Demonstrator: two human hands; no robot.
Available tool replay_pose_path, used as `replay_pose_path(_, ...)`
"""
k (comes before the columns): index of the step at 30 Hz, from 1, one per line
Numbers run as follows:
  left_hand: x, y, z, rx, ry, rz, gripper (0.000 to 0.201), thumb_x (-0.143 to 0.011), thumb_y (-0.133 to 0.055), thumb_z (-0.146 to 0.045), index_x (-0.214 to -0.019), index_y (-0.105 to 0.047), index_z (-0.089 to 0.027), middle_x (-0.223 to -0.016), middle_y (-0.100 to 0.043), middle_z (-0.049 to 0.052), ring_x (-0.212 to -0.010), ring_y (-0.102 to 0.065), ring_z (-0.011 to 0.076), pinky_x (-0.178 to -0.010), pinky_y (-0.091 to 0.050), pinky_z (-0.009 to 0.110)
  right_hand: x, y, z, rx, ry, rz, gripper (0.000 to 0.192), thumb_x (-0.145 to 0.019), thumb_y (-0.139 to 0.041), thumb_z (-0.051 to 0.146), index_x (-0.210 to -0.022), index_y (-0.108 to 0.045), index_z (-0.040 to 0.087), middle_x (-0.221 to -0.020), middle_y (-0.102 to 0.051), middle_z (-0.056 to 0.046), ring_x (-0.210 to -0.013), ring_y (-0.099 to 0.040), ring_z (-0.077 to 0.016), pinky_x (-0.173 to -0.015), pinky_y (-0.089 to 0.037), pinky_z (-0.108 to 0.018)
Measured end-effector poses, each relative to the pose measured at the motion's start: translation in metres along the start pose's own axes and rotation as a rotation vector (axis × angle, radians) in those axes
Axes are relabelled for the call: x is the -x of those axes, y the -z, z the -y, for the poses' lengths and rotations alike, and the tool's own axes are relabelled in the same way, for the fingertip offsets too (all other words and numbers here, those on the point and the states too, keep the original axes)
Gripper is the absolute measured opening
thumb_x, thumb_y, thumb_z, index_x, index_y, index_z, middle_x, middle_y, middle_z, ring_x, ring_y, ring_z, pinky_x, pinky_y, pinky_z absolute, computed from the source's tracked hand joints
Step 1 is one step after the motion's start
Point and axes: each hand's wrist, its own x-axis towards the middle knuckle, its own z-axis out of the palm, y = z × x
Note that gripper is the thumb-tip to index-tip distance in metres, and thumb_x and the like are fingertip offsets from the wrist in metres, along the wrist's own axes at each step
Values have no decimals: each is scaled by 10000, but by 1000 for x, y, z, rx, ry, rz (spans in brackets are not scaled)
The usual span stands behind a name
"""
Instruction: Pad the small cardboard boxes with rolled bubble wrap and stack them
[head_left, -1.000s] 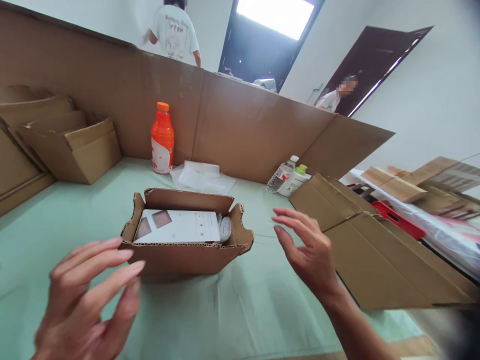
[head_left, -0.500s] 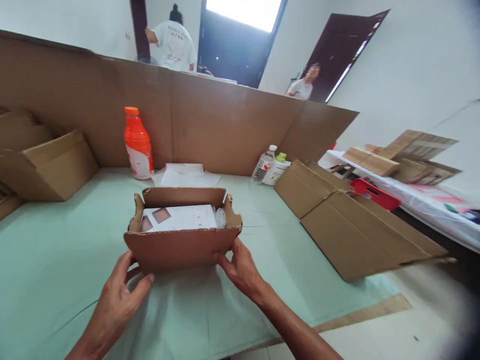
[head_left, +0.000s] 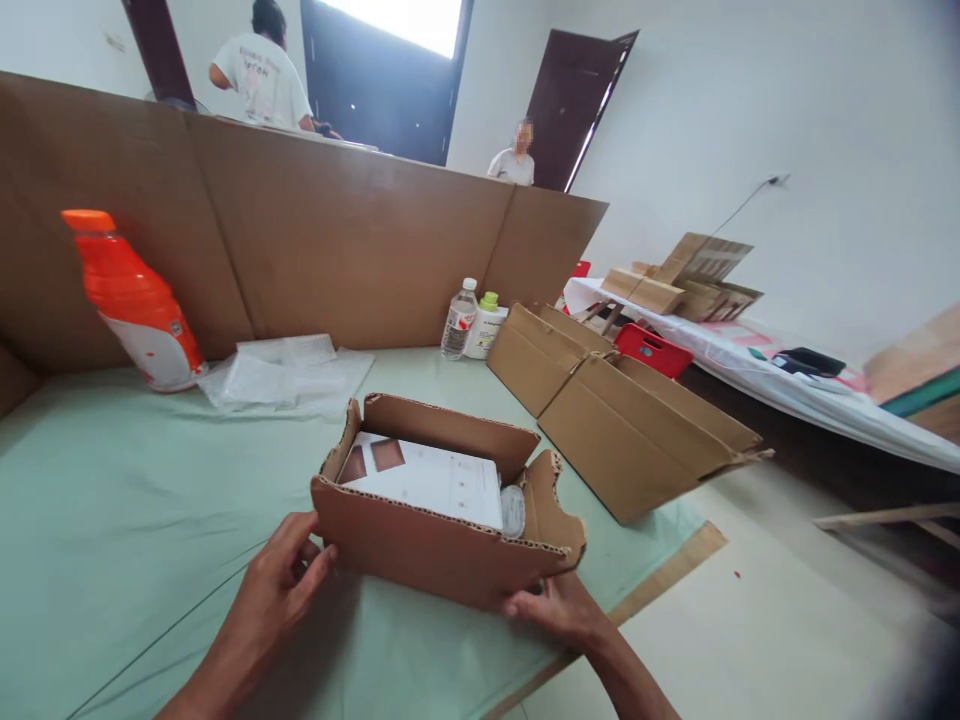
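Observation:
A small open-topped cardboard box [head_left: 439, 560] sits on the green cloth in front of me, turned at an angle, with its right end nearer. Inside lie a white printed carton or sheet [head_left: 431, 488] with brown squares on it and a clear plastic item [head_left: 513, 511] at its right. My left hand [head_left: 281, 580] is at the box's near left corner, fingers against the end and thumb in front. At the lower right corner, my right hand [head_left: 555, 607] grips the box, its thumb on the front and its other fingers partly hidden.
An orange bottle [head_left: 139, 300] and clear plastic bags [head_left: 289, 375] lie toward the left. A water bottle [head_left: 459, 320] and a white bottle [head_left: 486, 330] stand behind. Larger cardboard boxes [head_left: 622, 430] occupy the right side. A cardboard screen [head_left: 360, 240] runs along the back; two people are beyond.
The box has shifted right and turned, its right end coming nearer to me. Both hands have moved with it. My view has swung to the right.

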Motion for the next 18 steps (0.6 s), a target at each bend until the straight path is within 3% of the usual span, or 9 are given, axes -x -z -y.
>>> replay_pose_path(2, -14, -10, 3, 46, 67, -2, 335, -823, -603, -472, -1026, -676, -216, -854, -638, 21, -627, -604, 159, -583, -526, 295, -5, -4, -4, -24, -29, -17, 645, -707, -791, 590, -1246, -658, 262, -1177, -714, -123, -1092, -684, -366, -913, -591, -517)
replay_pose_path(6, -63, -46, -3, 270, 184, 81, 529, -810, -622, -479, -1234, -568, -167, -1146, -636, 99, -810, -678, 193, -744, -583, 366, -23, -1, -20, -6, -30, -219, 880, -714, -819, 505, -1467, -440, 251, -1315, -631, -148, -1202, -625, -354, -992, -543, -537)
replay_pose_path(9, -107, -90, -14, 353, 155, 139, 746, -817, -628, -400, -1465, -341, -165, -1484, -433, 207, -1087, -660, 248, -883, -573, 408, -60, 14, -39, -47, 2, -337, 1031, -727, -811, 495, -1558, -248, 261, -1439, -535, -168, -1251, -589, -321, -1007, -530, -504)
replay_pose_path(11, -134, -124, -21, 355, 114, 188, 843, -797, -638, -316, -1528, -243, -180, -1597, -272, 221, -1278, -566, 289, -958, -546, 407, -90, 26, -52, -33, 1, -440, 1085, -711, -807, 510, -1568, -199, 240, -1474, -491, -186, -1298, -547, -321, -1022, -513, -508)
replay_pose_path(15, -175, -179, -24, 318, 45, 311, 838, -756, -701, -199, -1511, -338, -186, -1612, -253, 216, -1335, -512, 329, -1008, -521, 437, -135, 41, -77, 149, -54, -575, 1079, -709, -792, 503, -1548, -228, 123, -1521, -416, -251, -1393, -443, -349, -1143, -385, -546)
replay_pose_path(18, -196, -201, -19, 282, -18, 352, 669, -855, -701, -266, -1462, -426, -205, -1564, -359, 172, -1307, -521, 330, -1026, -507, 514, -139, 43, -88, 331, -77, -590, 943, -785, -735, 509, -1516, -301, 101, -1531, -385, -263, -1420, -399, -378, -1163, -354, -558)
